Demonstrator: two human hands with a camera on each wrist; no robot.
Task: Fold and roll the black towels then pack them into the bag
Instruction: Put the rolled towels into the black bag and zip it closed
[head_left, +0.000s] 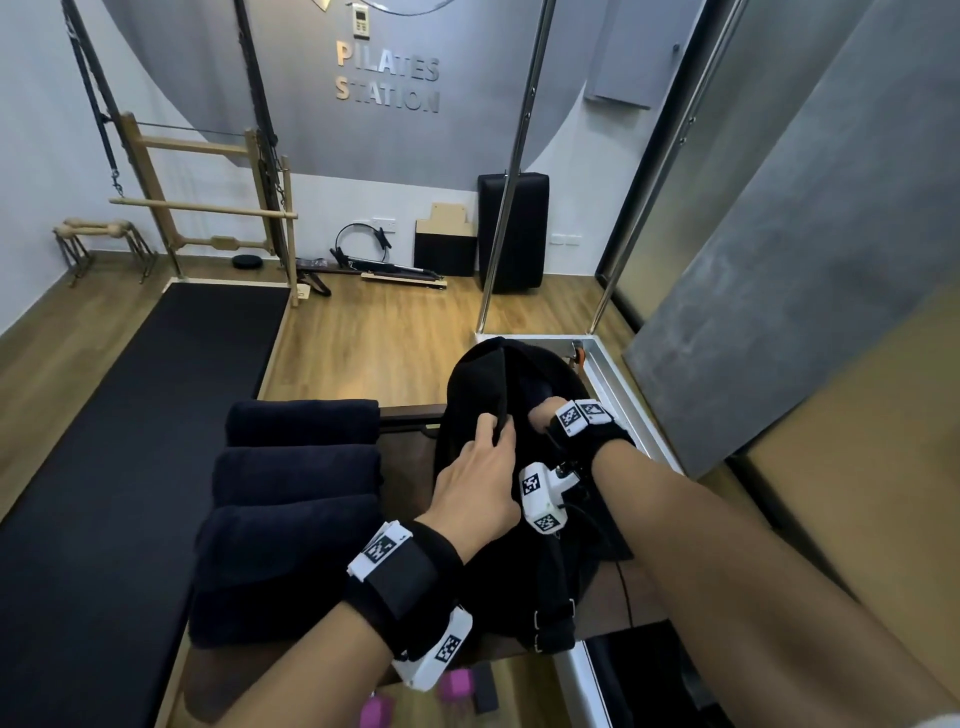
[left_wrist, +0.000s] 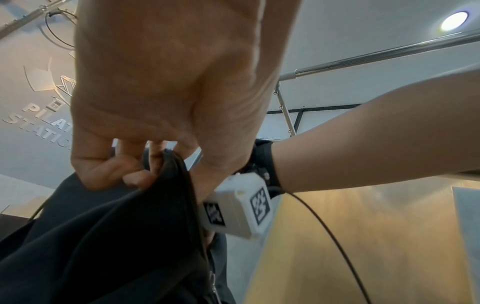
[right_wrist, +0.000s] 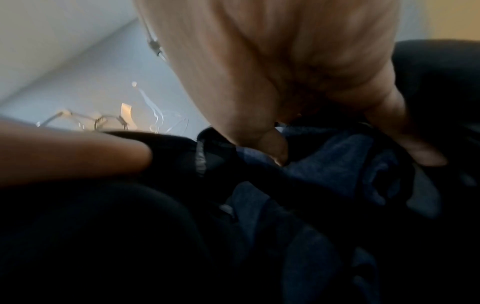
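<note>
My left hand (head_left: 475, 480) pinches the bag (head_left: 524, 545) rim open while my right hand (head_left: 550, 415) reaches inside, its grip hidden from me.

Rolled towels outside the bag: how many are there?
3, side by side left of the bag: far, middle, near. More may be hidden inside it.

Ahead of you, raised metal letters (head_left: 387, 78) on the grey wall read PILATES STATION. Below them on the wood-plank floor (head_left: 363, 332) stands an upright black padded box (head_left: 511, 231), with a black pilates ring (head_left: 361, 241) leaning on the wall nearby. At your left lies a long black mat (head_left: 130, 426); pink dumbbells (head_left: 415, 696) sit by your feet.
</note>
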